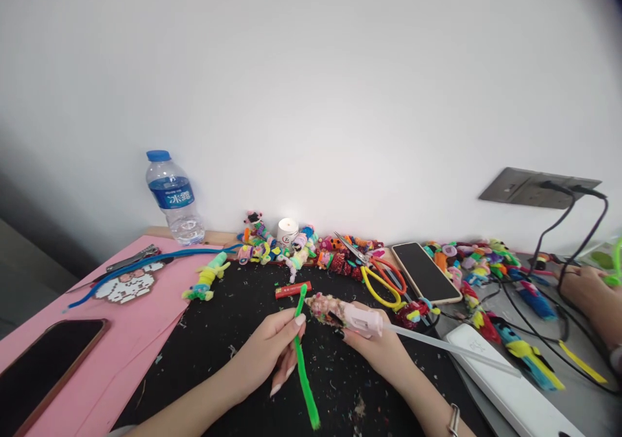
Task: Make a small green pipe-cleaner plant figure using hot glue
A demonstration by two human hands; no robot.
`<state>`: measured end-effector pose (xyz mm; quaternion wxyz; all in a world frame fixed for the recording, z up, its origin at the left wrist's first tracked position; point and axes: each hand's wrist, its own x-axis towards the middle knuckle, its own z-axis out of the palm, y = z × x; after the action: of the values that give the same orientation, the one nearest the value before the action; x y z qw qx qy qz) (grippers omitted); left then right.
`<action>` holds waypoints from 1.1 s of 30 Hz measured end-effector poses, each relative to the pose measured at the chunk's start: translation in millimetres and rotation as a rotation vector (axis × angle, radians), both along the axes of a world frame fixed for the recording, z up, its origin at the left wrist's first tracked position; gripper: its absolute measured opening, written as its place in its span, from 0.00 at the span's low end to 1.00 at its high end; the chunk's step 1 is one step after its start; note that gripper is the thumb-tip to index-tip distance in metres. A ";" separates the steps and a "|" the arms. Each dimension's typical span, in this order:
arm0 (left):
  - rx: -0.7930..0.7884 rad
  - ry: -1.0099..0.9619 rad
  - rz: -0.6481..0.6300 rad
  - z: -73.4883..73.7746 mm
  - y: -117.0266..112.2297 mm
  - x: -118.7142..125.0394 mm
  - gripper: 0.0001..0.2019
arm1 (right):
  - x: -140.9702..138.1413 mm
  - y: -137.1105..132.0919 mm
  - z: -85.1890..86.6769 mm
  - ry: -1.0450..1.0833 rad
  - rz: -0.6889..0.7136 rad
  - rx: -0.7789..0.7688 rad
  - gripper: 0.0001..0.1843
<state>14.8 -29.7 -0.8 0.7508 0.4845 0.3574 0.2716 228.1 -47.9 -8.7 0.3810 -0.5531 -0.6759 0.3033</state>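
My left hand pinches a bright green pipe cleaner near its upper end, and the rest hangs down toward me. In my right hand is a glue gun with a pale pink body. Its front is crusted with fuzz and points left at the top of the pipe cleaner; whether the tip touches it I cannot tell. A long translucent glue stick sticks out of its back. Just beyond the hands lies a small red lighter on the black mat.
Scissors and a phone lie behind my right hand. Pipe-cleaner figures line the wall. A water bottle stands at back left. At left are pink paper, a blue pipe cleaner and another phone. Another person's hand is at far right, by black cables.
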 end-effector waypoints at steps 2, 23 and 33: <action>0.000 0.004 -0.002 -0.2 0.0 -0.1 0.17 | -1.1 0.3 0.4 -0.014 -0.003 0.008 0.05; 0.013 0.028 -0.026 0.5 0.3 -2.6 0.17 | -3.4 1.8 5.7 -0.041 -0.009 0.003 0.06; 0.009 0.040 -0.028 1.2 0.4 -3.2 0.18 | -4.3 2.5 6.4 -0.024 -0.005 0.009 0.06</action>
<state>11.6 -29.2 0.3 0.7450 0.4983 0.3643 0.2530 223.7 -45.4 -2.3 0.3762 -0.5567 -0.6805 0.2924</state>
